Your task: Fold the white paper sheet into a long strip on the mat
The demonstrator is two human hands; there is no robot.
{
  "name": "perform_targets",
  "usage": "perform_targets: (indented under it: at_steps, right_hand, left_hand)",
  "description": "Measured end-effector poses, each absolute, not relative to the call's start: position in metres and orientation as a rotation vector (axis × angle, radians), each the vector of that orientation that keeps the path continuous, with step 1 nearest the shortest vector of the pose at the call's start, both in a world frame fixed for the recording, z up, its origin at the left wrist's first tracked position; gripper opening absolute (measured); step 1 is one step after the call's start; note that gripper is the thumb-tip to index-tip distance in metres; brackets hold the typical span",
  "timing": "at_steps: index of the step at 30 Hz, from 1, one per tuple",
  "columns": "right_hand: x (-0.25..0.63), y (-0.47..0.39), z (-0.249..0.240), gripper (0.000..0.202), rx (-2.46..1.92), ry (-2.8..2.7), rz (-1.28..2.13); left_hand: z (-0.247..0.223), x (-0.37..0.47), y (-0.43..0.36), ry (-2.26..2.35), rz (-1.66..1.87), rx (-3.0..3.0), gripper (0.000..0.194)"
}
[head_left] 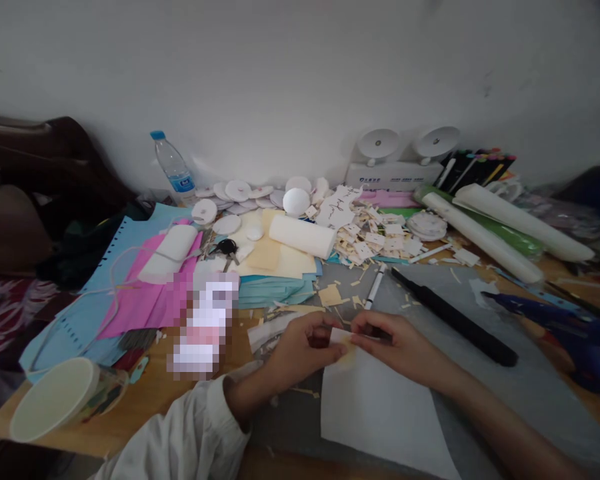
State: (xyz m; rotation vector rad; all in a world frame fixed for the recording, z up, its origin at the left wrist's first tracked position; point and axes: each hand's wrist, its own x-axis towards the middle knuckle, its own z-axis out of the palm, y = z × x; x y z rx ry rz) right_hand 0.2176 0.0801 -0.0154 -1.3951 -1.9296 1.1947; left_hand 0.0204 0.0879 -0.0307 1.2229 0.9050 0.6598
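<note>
Paper strip (341, 335), small and pale, sits pinched between my two hands over the near middle of the desk (145, 400). My left hand (300, 350) is curled nearly closed, thumb and fingertips gripping the strip's left end; my right hand (400, 343) is curled the same way and holds the right end, so both sets of fingertips almost meet. The strip looks off-white with a faint yellowish patch below it; I cannot tell whether anything is printed on it. Just under my hands lies a white sheet (375, 407) on a grey mat (520, 393) that covers the near right part of the desk.

At the near left corner a paper cup (55, 400) lies tipped on its side with its white inside facing me; what it holds is too dim to make out. Past my hands a white marker (375, 287) and a long black tool (455, 320) lie on the mat, with a blue glue gun (560, 327) toward the right edge. Farther on, pink and blue paper (145, 293) spreads to the left, and a heap of paper scraps (370, 240) fills the middle. At the far edge stands a water bottle (173, 167) with a blue cap, its label unreadable, and a white box (393, 177) bearing small blue lettering too blurred to read.
</note>
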Motion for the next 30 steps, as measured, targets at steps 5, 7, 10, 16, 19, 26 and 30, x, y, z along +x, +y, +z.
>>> perform_targets:
  at_steps: [5,7,10,16,19,26,30]
  right_hand:
    - [0.22,0.079,-0.016,0.018,-1.376,-1.929,1.168]
    - [0.221,0.079,-0.017,0.02,-1.374,-1.955,1.151]
    - [0.222,0.078,-0.019,0.02,-1.362,-2.004,1.122]
    - [0.219,0.078,-0.021,0.017,-1.346,-1.99,1.149]
    - [0.219,0.078,-0.023,0.015,-1.343,-1.956,1.184]
    - [0.219,0.08,-0.026,0.017,-1.327,-1.948,1.211]
    - [0.218,0.081,-0.024,0.019,-1.337,-1.937,1.228]
  left_hand:
    - [-0.034,0.023,0.087,0.909,0.698,1.157,0.03]
    - [-0.034,0.024,0.086,0.92,0.701,1.165,0.03]
    - [-0.035,0.024,0.086,0.947,0.714,1.282,0.029]
    - [-0.036,0.02,0.087,0.979,0.723,1.412,0.026]
    - [-0.034,0.019,0.09,0.966,0.696,1.387,0.024]
    - [-0.032,0.019,0.093,0.964,0.69,1.385,0.023]
    - [-0.027,0.02,0.093,0.973,0.68,1.358,0.02]
